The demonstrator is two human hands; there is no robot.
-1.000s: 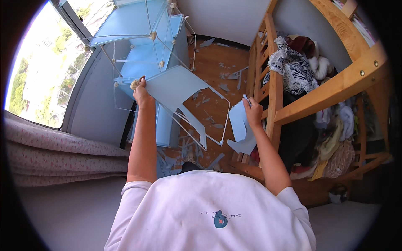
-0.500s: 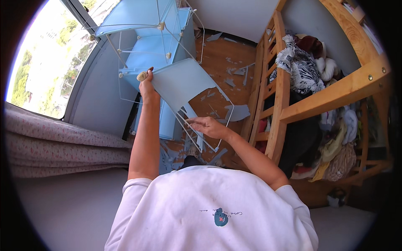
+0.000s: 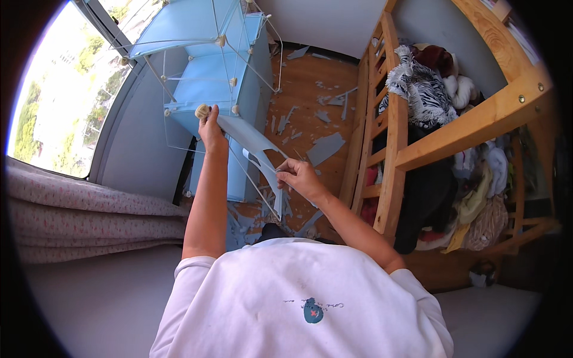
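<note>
A wire-framed, pale blue plastic panel (image 3: pixel 245 134) hangs tilted between my hands, its sheet torn open with ragged strips. My left hand (image 3: pixel 212 132) is closed around its upper corner, beside a cream connector knob (image 3: pixel 203 111). Lower down, my right hand (image 3: pixel 298 178) is closed with fingertips pinching the panel's torn edge. Just beyond my left hand stand pale blue cube shelves (image 3: pixel 206 77) of wire frames and plastic sheets, with cream connectors at the corners.
Torn pale blue scraps (image 3: pixel 325 148) litter the wooden floor (image 3: pixel 298 89). On the right, a wooden bed frame (image 3: pixel 397 119) holds piled clothes (image 3: pixel 427 89). To the left are a bright window (image 3: pixel 54 95) and a patterned curtain (image 3: pixel 95 209).
The panel has swung round and now appears much narrower. My right hand has closed from loosely spread fingers into a pinch on its edge. The left hand keeps its hold.
</note>
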